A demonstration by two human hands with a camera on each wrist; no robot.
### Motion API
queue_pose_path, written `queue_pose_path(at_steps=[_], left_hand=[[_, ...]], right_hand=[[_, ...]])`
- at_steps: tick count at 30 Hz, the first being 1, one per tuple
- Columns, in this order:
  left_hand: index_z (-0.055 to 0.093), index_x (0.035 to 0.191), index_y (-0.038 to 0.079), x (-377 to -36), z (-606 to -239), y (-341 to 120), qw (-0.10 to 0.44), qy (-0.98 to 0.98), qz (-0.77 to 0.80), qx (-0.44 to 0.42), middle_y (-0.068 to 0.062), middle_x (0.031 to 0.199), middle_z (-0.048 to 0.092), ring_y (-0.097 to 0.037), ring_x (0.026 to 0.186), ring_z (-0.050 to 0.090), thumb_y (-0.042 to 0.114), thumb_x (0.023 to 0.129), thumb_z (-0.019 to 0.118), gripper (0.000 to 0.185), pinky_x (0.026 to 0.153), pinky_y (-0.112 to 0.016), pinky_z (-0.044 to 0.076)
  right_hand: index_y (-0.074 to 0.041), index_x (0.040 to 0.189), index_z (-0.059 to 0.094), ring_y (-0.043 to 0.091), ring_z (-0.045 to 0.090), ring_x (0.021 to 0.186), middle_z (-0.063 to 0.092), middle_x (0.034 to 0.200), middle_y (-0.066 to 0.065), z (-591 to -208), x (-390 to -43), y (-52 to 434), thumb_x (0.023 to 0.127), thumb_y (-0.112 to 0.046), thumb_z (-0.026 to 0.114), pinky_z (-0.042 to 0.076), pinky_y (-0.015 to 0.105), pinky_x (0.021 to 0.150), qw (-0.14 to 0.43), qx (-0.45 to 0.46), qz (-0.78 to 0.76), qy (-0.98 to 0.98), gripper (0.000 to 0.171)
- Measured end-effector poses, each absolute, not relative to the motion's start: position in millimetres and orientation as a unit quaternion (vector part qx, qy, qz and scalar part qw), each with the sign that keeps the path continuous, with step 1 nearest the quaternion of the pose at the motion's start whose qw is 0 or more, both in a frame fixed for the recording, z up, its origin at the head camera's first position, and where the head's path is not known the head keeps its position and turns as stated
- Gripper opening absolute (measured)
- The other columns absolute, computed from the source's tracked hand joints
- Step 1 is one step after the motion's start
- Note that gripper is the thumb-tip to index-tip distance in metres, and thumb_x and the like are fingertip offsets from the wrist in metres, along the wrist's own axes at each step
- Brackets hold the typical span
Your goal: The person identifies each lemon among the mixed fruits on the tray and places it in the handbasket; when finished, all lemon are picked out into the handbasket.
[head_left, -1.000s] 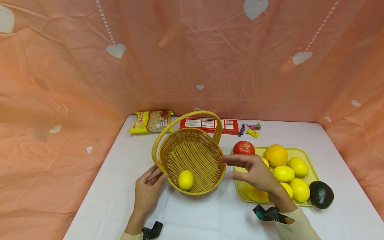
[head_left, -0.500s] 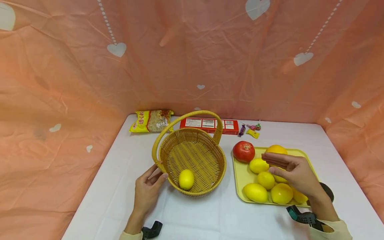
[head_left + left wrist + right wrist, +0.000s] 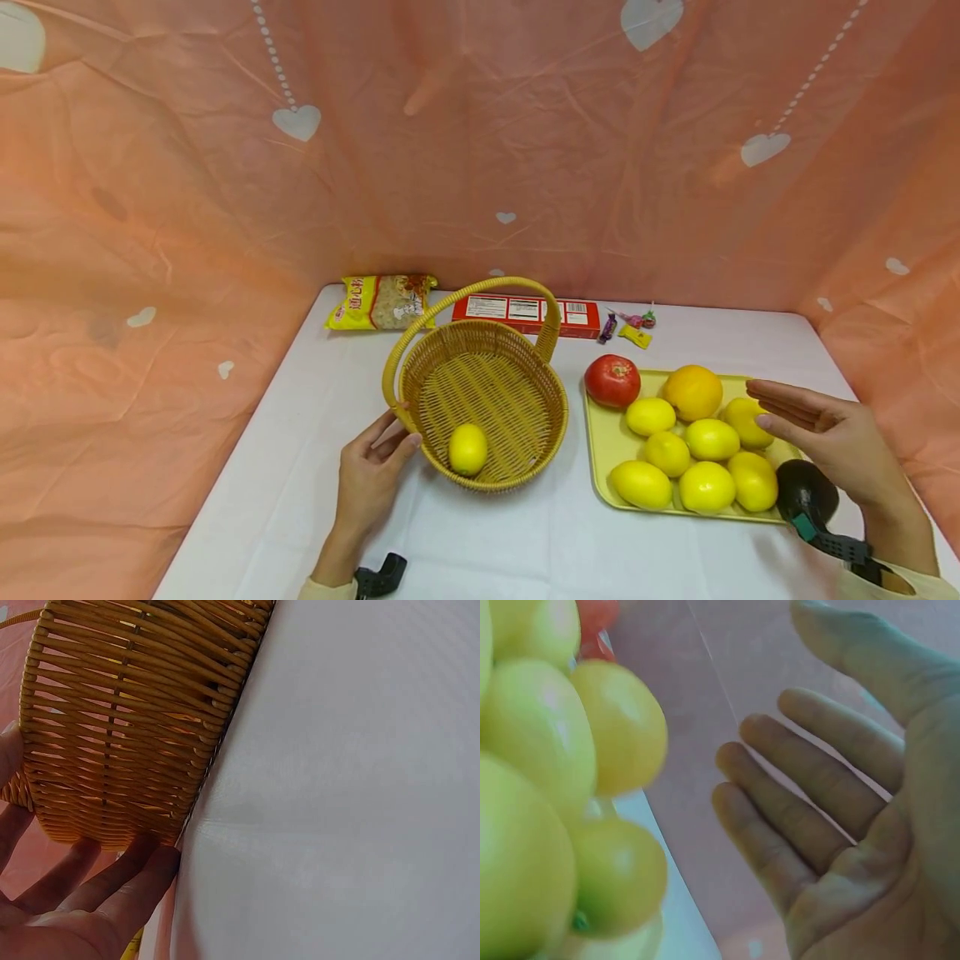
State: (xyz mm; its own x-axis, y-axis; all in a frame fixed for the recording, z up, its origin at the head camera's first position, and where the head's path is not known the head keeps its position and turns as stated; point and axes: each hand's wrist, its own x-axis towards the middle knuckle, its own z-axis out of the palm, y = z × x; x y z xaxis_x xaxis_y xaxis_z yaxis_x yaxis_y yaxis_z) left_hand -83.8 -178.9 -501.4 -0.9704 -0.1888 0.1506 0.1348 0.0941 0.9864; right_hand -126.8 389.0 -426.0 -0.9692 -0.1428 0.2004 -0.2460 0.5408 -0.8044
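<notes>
A woven basket [image 3: 487,333] with a tall handle stands mid-table, with one lemon [image 3: 467,450] inside near its front wall. At its left side my left hand [image 3: 369,483] holds the basket by the foot of the handle. In the left wrist view, the fingers [image 3: 127,889] lie against the outer weave, with the thumb by the rim. My right hand [image 3: 840,442] hovers over the right end of a yellow tray [image 3: 611,429], fingers extended and palm bare. Several lemons [image 3: 707,487] and an orange [image 3: 693,392] lie on the tray.
A pomegranate [image 3: 612,381] sits at the tray's back-left corner, and a dark avocado [image 3: 802,490] at its front-right corner, partly behind the wrist camera. Along the back lie a yellow food packet [image 3: 382,302], a red box [image 3: 525,315] and some wrapped candies [image 3: 636,336].
My right hand has moved right, from beside the basket across the tray to its far end, uncovering the fruit. The left hand and the basket have stayed in place.
</notes>
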Motion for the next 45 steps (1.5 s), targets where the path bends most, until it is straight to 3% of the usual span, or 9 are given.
queue_pose_path(at_steps=[19, 23, 26, 28, 30, 33, 40, 44, 45], left_hand=[[0.058, 0.153, -0.006, -82.4, -499.7, -177.5, 0.120, -0.729, -0.674, 0.024, -0.027, 0.145, 0.068, -0.005, 0.113, 0.076, -0.004, 0.098, 0.078, 0.059, 0.094, -0.016, 0.063], [0.057, 0.153, -0.008, -81.4, -499.9, -177.4, 0.124, -0.729, -0.673, 0.021, -0.031, 0.146, 0.066, -0.003, 0.112, 0.076, -0.005, 0.098, 0.078, 0.059, 0.094, -0.015, 0.063], [0.057, 0.153, -0.008, -81.5, -500.2, -177.3, 0.124, -0.727, -0.675, 0.021, -0.031, 0.147, 0.064, -0.003, 0.112, 0.075, -0.006, 0.098, 0.078, 0.059, 0.094, -0.015, 0.063], [0.057, 0.153, -0.008, -81.6, -500.0, -177.1, 0.122, -0.726, -0.677, 0.024, -0.031, 0.148, 0.064, -0.002, 0.112, 0.075, -0.006, 0.098, 0.077, 0.059, 0.094, -0.015, 0.063], [0.057, 0.153, -0.008, -81.6, -499.6, -176.9, 0.119, -0.725, -0.678, 0.027, -0.031, 0.147, 0.065, -0.002, 0.112, 0.075, -0.006, 0.098, 0.077, 0.059, 0.094, -0.015, 0.063], [0.056, 0.154, -0.008, -81.8, -499.2, -176.9, 0.117, -0.725, -0.678, 0.029, -0.031, 0.147, 0.065, -0.002, 0.112, 0.075, -0.005, 0.098, 0.078, 0.059, 0.094, -0.015, 0.063], [0.056, 0.154, -0.009, -81.7, -499.4, -177.3, 0.117, -0.723, -0.681, 0.024, -0.033, 0.145, 0.065, -0.003, 0.112, 0.076, -0.005, 0.099, 0.077, 0.059, 0.094, -0.015, 0.063], [0.056, 0.154, -0.008, -81.1, -499.1, -177.4, 0.118, -0.724, -0.679, 0.026, -0.033, 0.146, 0.065, -0.004, 0.112, 0.076, -0.005, 0.099, 0.077, 0.059, 0.094, -0.015, 0.063], [0.056, 0.154, -0.008, -80.9, -499.1, -177.4, 0.118, -0.725, -0.678, 0.028, -0.032, 0.146, 0.065, -0.004, 0.112, 0.075, -0.004, 0.098, 0.078, 0.059, 0.093, -0.015, 0.063]], right_hand=[[0.008, 0.145, 0.065, -0.029, 0.054, 0.105, 0.063, 0.119, -0.039, -448.7, -136.1, 416.1, 0.102, -0.026, 0.082, 0.050, -0.002, 0.078, -0.018, 0.041, 0.379, -0.924, 0.058], [0.003, 0.148, 0.065, -0.033, 0.047, 0.102, 0.079, 0.132, -0.001, -452.6, -138.1, 415.8, 0.101, -0.036, 0.083, 0.043, -0.004, 0.075, -0.039, 0.018, 0.347, -0.937, 0.063], [0.002, 0.149, 0.064, -0.034, 0.042, 0.098, 0.068, 0.142, 0.031, -454.6, -138.5, 415.7, 0.100, -0.040, 0.083, 0.040, -0.002, 0.072, -0.047, 0.003, 0.329, -0.943, 0.067], [0.003, 0.150, 0.062, -0.027, 0.053, 0.100, 0.063, 0.145, 0.036, -454.8, -138.1, 415.4, 0.100, -0.041, 0.082, 0.053, 0.013, 0.088, -0.047, -0.007, 0.326, -0.944, 0.070], [0.003, 0.152, 0.060, -0.001, 0.072, 0.109, 0.061, 0.146, 0.039, -454.4, -137.7, 415.4, 0.101, -0.043, 0.081, 0.057, 0.034, 0.096, -0.044, -0.017, 0.318, -0.947, 0.072], [0.003, 0.154, 0.058, 0.022, 0.076, 0.111, 0.060, 0.146, 0.039, -454.0, -138.4, 416.7, 0.102, -0.044, 0.079, 0.053, 0.056, 0.091, -0.043, -0.026, 0.308, -0.950, 0.073], [0.002, 0.149, 0.063, 0.035, 0.076, 0.108, 0.065, 0.139, 0.040, -446.8, -132.0, 407.3, 0.103, -0.043, 0.079, 0.058, 0.043, 0.086, 0.010, -0.045, 0.286, -0.957, 0.066], [0.004, 0.145, 0.067, -0.013, 0.068, 0.095, 0.067, 0.136, 0.039, -435.7, -128.5, 390.9, 0.101, -0.028, 0.083, 0.053, 0.001, 0.073, 0.071, -0.008, 0.319, -0.945, 0.056], [0.003, 0.144, 0.067, -0.023, 0.060, 0.093, 0.074, 0.133, 0.029, -432.6, -128.2, 386.4, 0.100, -0.024, 0.084, 0.049, -0.005, 0.072, 0.085, 0.010, 0.331, -0.940, 0.054]])
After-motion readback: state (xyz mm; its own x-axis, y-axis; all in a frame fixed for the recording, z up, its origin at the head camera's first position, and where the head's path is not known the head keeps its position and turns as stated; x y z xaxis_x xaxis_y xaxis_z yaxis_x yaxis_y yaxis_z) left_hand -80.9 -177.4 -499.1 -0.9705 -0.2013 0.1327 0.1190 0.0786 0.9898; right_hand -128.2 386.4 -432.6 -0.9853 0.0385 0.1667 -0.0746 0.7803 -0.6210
